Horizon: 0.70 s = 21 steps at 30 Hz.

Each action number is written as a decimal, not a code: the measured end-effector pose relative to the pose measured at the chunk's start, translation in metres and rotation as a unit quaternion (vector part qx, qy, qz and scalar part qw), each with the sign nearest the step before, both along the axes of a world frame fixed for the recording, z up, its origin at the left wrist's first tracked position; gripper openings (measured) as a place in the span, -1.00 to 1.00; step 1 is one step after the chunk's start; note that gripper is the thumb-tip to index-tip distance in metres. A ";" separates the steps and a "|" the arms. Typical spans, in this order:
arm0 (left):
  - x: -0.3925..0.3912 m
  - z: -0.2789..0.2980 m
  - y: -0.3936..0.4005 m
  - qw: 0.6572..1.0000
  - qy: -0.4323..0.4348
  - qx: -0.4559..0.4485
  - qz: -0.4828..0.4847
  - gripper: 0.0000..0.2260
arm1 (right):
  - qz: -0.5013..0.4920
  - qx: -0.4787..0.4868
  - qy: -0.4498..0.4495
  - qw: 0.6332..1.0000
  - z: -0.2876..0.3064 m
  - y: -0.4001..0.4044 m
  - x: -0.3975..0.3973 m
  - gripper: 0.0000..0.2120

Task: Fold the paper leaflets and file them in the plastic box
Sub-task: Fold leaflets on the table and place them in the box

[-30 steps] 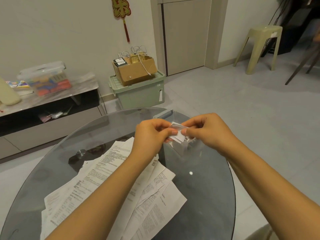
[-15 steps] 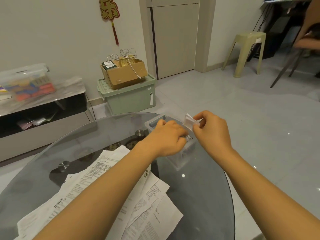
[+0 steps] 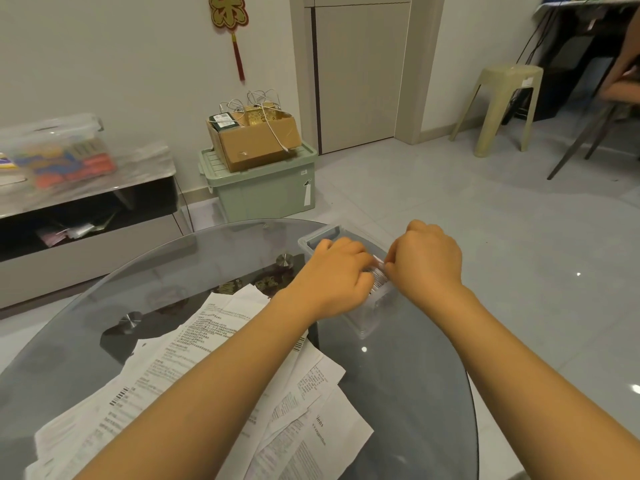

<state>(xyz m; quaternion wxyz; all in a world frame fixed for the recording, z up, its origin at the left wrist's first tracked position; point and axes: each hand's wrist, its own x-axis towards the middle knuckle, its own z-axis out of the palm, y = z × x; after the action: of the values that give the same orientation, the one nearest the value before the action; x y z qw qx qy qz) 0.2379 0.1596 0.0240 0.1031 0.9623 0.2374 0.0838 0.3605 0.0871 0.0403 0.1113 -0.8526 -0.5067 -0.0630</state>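
Clear plastic box [image 3: 363, 317] at tabletop's far edge | your left hand [image 3: 332, 275] and right hand [image 3: 427, 265] pinch folded leaflet [image 3: 378, 276] | seat it upright, release evenly

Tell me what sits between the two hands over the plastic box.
In the head view, a small folded leaflet sits between the left hand and right hand, going into the clear plastic box.

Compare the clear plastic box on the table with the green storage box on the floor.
The clear plastic box is see-through and open-topped; the green storage box is opaque with its lid on. The clear plastic box sits on the glass table under both hands; the green storage box stands on the floor carrying a cardboard carton. Both are rectangular plastic containers.
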 end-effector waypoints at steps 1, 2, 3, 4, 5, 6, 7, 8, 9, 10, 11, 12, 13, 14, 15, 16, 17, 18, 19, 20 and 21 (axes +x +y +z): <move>0.000 0.000 0.000 1.000 -0.010 -0.010 0.004 -0.47 | 0.001 -0.024 -0.005 1.000 0.002 0.001 0.002 -0.79; 0.001 0.000 0.001 1.000 -0.013 -0.017 0.005 -0.46 | 0.002 -0.040 0.010 0.999 0.002 0.003 0.003 -0.78; 0.001 0.001 0.001 1.000 -0.005 -0.019 0.000 -0.45 | 0.003 -0.047 0.042 0.998 0.002 0.004 0.005 -0.78; 0.002 0.002 0.001 1.000 0.011 -0.017 -0.007 -0.44 | 0.008 -0.042 0.078 0.996 0.002 0.004 0.007 -0.79; 0.004 0.003 0.000 0.999 0.031 -0.013 -0.015 -0.44 | 0.013 -0.027 0.114 0.993 0.002 0.002 0.008 -0.80; 0.005 0.004 0.000 0.999 0.048 -0.006 -0.020 -0.43 | 0.016 -0.003 0.147 0.989 0.002 -0.001 0.010 -0.81; 0.007 0.006 -0.001 0.998 0.062 0.001 -0.021 -0.42 | 0.017 0.025 0.178 0.984 0.002 -0.004 0.011 -0.80; 0.008 0.007 -0.001 0.997 0.074 0.007 -0.021 -0.42 | 0.015 0.048 0.202 0.978 0.003 -0.007 0.013 -0.77; 0.010 0.008 -0.001 0.996 0.086 0.014 -0.020 -0.41 | 0.014 0.063 0.217 0.974 0.004 -0.011 0.014 -0.74; 0.011 0.009 -0.001 0.995 0.096 0.020 -0.018 -0.41 | 0.014 0.073 0.227 0.971 0.003 -0.014 0.016 -0.72; 0.014 0.009 -0.002 0.994 0.103 0.024 -0.017 -0.40 | 0.012 0.080 0.232 0.969 0.003 -0.017 0.017 -0.71; 0.015 0.009 -0.002 0.994 0.106 0.027 -0.014 -0.40 | 0.013 0.087 0.236 0.968 0.002 -0.017 0.018 -0.71; 0.016 0.009 -0.003 0.994 0.108 0.029 -0.011 -0.40 | 0.015 0.094 0.241 0.966 0.002 -0.019 0.019 -0.71; 0.017 0.009 -0.003 0.994 0.106 0.030 -0.009 -0.41 | 0.019 0.099 0.249 0.963 0.001 -0.019 0.020 -0.71; 0.017 0.009 -0.004 0.994 0.103 0.030 -0.007 -0.41 | 0.023 0.104 0.259 0.960 0.001 -0.020 0.021 -0.71; 0.017 0.009 -0.005 0.995 0.096 0.026 -0.005 -0.42 | 0.028 0.108 0.267 0.957 0.000 -0.021 0.021 -0.71; 0.016 0.010 -0.006 0.996 0.083 0.020 -0.003 -0.42 | 0.034 0.110 0.268 0.957 0.001 -0.022 0.021 -0.71; 0.013 0.012 -0.007 0.998 0.065 0.011 0.004 -0.42 | 0.041 0.112 0.266 0.957 0.003 -0.023 0.020 -0.71; 0.010 0.015 -0.009 0.999 0.045 0.001 0.014 -0.42 | 0.049 0.115 0.262 0.957 0.004 -0.026 0.019 -0.71; 0.006 0.018 -0.010 0.999 0.024 -0.006 0.027 -0.42 | 0.057 0.119 0.261 0.956 0.005 -0.027 0.017 -0.72; 0.000 0.022 -0.014 0.999 0.005 -0.010 0.042 -0.42 | 0.064 0.123 0.262 0.955 0.007 -0.030 0.014 -0.72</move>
<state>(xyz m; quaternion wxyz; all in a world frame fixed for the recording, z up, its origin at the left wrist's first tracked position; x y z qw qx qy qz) 0.2382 0.1457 0.0456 0.1081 0.9508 0.2787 0.0809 0.3748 0.0574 0.0472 0.3479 -0.7847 -0.5017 0.1076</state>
